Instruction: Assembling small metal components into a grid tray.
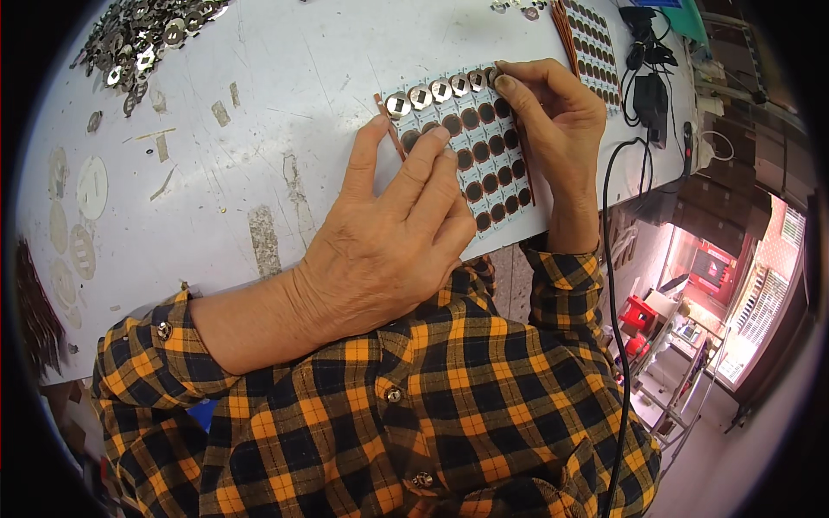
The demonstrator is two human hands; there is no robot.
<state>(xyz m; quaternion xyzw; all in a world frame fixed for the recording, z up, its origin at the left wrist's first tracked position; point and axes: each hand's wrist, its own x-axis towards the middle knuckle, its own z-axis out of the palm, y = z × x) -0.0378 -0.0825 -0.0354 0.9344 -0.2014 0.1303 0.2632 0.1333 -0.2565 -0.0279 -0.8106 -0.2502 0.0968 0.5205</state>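
A light-blue panel (509, 226) lies on the white table in front of me, covered with rows of dark round pads with copper-coloured rims. Along its far row sit several shiny metal discs (441, 90) with dark diamond-shaped centres. My left hand (389, 216) rests over the panel's left side with its fingers spread. Its index fingertip touches the left edge beside a thin copper-coloured strip (391, 129), and other fingertips cover some pads. At the far right corner, my right hand (560, 116) pinches a metal disc (492, 76) between thumb and index finger, partly hidden.
A heap of loose metal discs (142, 52) spreads over the far left of the table (285, 95). Another padded panel (596, 52) lies far right beside a bundle of copper-coloured strips (566, 39). Near the right edge are a black power adapter (649, 105) and a hanging black cable (611, 293).
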